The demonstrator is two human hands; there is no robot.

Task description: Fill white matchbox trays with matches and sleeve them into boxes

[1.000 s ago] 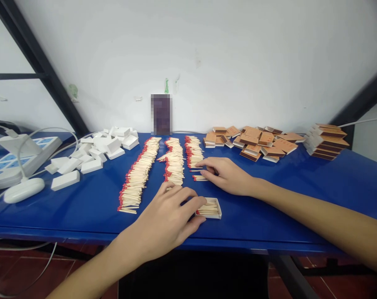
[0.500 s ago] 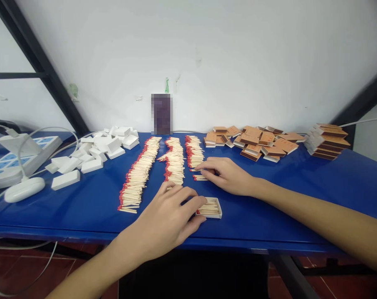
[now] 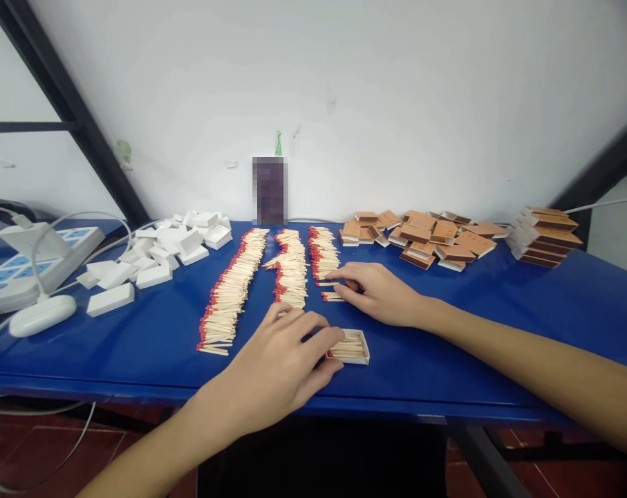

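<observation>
My left hand (image 3: 292,363) holds the left end of a small white matchbox tray (image 3: 366,348) by the table's front edge, thumb on the near side and fingers over the far side. Wooden matches (image 3: 347,346) lie in the tray. My right hand (image 3: 378,290) rests at the near end of the right row of red-headed matches (image 3: 323,252). Its index finger and thumb are apart, and a few loose matches (image 3: 331,296) lie at their tips. My left hand partly covers the near end of the middle match row (image 3: 291,266). A longer match row (image 3: 233,290) runs along the left.
White trays (image 3: 160,252) are heaped at the back left, beside a power strip (image 3: 77,252) and a white cable device (image 3: 42,316). Brown matchbox sleeves (image 3: 422,232) lie at the back right, near stacked matchboxes (image 3: 546,235). A pixelated dark rectangle (image 3: 270,190) stands against the wall.
My right index fingertip has lifted slightly and drawn back from the loose match beneath it. My left hand and the tray have stayed in place.
</observation>
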